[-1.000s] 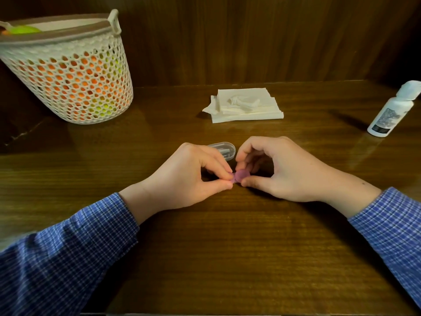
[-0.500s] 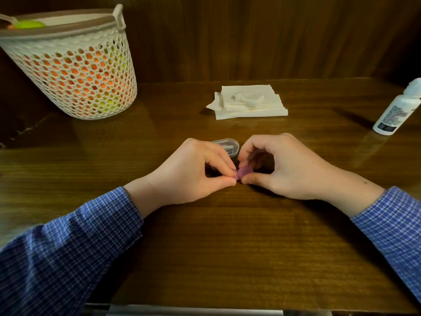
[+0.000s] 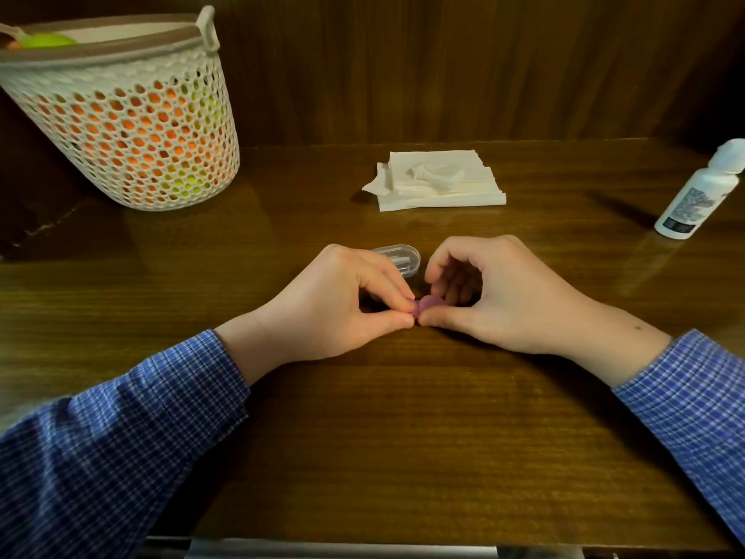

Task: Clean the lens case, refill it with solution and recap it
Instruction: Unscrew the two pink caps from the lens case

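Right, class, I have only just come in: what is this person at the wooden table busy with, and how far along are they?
A person in blue checked sleeves holds a small purple lens case low over the dark wooden table. The left hand pinches one end and the right hand pinches the other, as if working a cap. A clear plastic oval container lies just behind the hands. The white solution bottle stands untouched at the far right, and the stack of white paper tissues lies farther back, so refilling has not begun.

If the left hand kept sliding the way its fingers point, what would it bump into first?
The left hand points right, so it would probably meet the right hand first; both already pinch the purple lens case between them.
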### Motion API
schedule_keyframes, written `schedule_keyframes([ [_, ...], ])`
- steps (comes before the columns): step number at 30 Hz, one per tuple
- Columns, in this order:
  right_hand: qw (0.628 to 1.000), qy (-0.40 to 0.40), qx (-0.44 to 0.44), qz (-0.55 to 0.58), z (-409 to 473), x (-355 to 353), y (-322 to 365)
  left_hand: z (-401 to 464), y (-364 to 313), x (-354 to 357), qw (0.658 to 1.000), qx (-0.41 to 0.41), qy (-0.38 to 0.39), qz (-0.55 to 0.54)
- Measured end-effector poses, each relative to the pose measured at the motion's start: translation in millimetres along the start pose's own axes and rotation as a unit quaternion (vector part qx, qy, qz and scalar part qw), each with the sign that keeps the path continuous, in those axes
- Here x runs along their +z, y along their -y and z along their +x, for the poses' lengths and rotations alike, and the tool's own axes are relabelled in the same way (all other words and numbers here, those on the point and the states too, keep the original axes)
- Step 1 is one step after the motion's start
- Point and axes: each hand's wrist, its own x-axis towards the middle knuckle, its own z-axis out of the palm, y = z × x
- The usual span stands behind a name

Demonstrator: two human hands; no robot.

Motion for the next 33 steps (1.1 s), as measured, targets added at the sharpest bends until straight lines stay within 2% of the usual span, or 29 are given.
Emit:
schedule_keyframes([
  [9,0.998,0.060,-0.030,0.007,-0.9,-9.9,-2.6,-0.7,-0.6,-0.1,1.000,-0.002,-0.004,-0.006],
  [13,0.998,0.040,-0.044,-0.019,-1.9,-4.2,-2.4,-0.6,-0.8,-0.2,1.000,-0.001,-0.003,-0.004],
  [18,0.999,0.015,-0.019,-0.029,-0.1,-0.2,-2.6,-0.5,-0.2,-0.6,1.000,-0.001,0.001,-0.002],
  [28,0.998,0.051,-0.030,0.017,-1.9,-5.5,-4.1,-0.9,-0.2,-0.7,1.000,-0.003,0.001,-0.001],
  [33,1.000,0.002,-0.013,-0.009,-0.8,-0.2,-0.7,-0.5,-0.3,-0.9,1.000,0.000,0.004,-0.001],
])
